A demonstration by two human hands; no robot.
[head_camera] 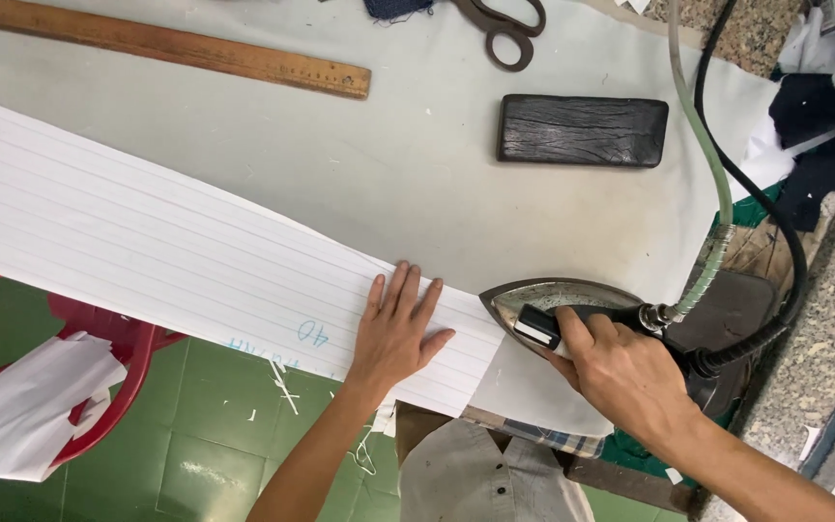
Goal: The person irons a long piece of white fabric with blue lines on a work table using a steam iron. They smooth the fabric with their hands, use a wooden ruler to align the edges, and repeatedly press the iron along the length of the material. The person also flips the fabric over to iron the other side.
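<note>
Two bare hands are working at the near edge of a pale cloth-covered table (pixel 417 164). Head view: the left hand (pixel 396 329) is lying flat, fingers spread apart, pressing on a long white striped pattern piece (pixel 147 251). That piece is running its long axis from upper left down to lower right, its right end touching the iron's tip. The right hand (pixel 620 372) is wrapping closed around the black handle of a steam iron (pixel 558 304), whose nose is pointing left toward the piece. Hoses (pixel 727 208) are trailing up from the iron's rear. Farther back are lying a dark wooden block (pixel 582 130), a wooden ruler (pixel 161 43) and scissors (pixel 504 24). Below the edge, a red plastic chair (pixel 108 353) is standing on green floor (pixel 215 454).
</note>
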